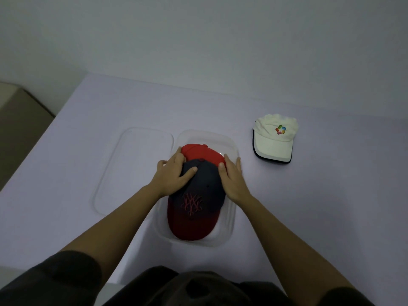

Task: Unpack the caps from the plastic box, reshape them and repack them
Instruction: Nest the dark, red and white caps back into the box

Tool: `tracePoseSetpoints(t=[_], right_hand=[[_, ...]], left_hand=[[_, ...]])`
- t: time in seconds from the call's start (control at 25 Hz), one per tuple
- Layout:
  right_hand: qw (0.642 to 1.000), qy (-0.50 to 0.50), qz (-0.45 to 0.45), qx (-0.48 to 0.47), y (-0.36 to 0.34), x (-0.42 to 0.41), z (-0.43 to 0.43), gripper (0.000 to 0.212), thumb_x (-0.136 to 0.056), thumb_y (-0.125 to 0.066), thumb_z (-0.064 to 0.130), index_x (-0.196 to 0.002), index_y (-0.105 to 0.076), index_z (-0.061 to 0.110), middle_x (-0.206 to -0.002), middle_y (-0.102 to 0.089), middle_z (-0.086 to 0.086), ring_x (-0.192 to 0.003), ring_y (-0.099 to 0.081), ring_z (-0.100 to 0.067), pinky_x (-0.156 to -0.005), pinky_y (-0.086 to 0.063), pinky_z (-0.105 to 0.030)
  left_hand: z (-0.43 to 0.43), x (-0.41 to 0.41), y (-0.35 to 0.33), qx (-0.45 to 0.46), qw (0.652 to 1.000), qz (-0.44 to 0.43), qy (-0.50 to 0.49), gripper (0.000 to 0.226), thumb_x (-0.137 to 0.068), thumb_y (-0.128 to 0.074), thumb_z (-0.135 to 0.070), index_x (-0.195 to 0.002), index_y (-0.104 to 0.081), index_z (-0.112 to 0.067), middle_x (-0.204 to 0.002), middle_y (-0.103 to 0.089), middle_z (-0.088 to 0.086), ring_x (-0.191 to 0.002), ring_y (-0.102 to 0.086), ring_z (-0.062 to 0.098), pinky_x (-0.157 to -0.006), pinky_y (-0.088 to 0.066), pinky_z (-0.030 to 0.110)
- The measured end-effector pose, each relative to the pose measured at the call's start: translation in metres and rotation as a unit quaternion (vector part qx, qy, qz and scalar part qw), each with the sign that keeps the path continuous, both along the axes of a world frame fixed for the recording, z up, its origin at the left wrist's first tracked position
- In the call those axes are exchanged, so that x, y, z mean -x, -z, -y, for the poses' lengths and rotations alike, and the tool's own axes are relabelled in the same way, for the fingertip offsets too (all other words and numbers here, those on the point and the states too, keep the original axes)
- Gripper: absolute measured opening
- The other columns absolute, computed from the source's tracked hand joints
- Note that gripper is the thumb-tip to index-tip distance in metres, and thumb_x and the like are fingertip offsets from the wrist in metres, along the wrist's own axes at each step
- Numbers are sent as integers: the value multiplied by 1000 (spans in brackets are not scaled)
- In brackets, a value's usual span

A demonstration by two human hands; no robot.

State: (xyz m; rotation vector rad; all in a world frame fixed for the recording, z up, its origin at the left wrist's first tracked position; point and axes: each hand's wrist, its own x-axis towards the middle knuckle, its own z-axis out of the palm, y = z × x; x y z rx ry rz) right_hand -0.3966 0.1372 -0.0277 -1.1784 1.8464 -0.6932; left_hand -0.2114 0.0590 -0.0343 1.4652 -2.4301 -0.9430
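A: Item one, far left: lid [132, 168], clear, lying flat on the counter [309, 206], just beside the box.

B: Item two?

A: Left hand [171, 176]. Fingers [189, 171] spread, laid flat on the left flank of the navy cap's crown, thumb across the top. Pressing, not pinching.

B: And the box itself?

A: Box [231, 219], clear, open, long axis running away from the person. Two caps inside. Navy cap [198, 195], dark red brim toward the person, crown toward the far end. Red cap [202, 154] behind it, partly under the navy crown.

B: Right hand?

A: Right hand [231, 177], on the crown's right flank, between cap and box wall. Fingers together, slightly curled; thumb tip on the seam where navy meets red. Both hands equally near; the cap lies between them, lengthwise along the box.

B: So a lift would go straight up between the palms?

A: My guess, or a press down to seat it. Cannot tell which.

B: Last item?

A: White cap [273, 138], far right, on the counter, well apart from the box, brim toward the person.
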Motion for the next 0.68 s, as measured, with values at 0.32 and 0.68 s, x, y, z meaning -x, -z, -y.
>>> tracePoseSetpoints(t=[0.32, 0.68], right_hand=[[993, 23, -97, 64, 18, -9, 0, 60, -98, -32, 47, -144, -30, 8, -156, -21, -14, -148, -1, -22, -113, -6, -27], [984, 17, -156, 80, 28, -7, 4, 48, -99, -31, 42, -128, -46, 6, -146, -37, -13, -146, -13, -23, -119, -17, -39]], left_hand=[[-6, 8, 3, 61, 993, 68, -76, 83, -78, -19, -73, -145, -20, -24, -134, -47, 1, -122, -43, 21, -92, -28, 46], [-12, 9, 6, 119, 983, 85, -108, 79, -77, -16, -71, -133, -43, -22, -131, -52, 0, -118, -46, 19, -97, -28, 46]])
